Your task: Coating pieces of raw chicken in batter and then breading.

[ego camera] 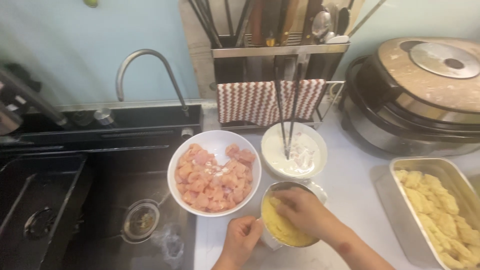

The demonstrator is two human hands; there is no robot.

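Left hand (241, 241) steadies the crumb bowl (287, 231), fingers curled on its rim; right hand (303, 210) presses inside it, fingers together; press gently, turning pieces evenly.

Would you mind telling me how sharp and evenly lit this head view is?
Head view: soft throughout, the right hand in the small metal bowl of yellow crumbs slightly blurred; the black sink falls dark; the round metal cooker lid bends at the edge.

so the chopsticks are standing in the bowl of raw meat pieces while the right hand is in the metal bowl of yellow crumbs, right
Not quite. In the head view the chopsticks stand in the white bowl of pale batter, not in the bowl of raw meat pieces. The right hand is indeed in the metal bowl of yellow crumbs.
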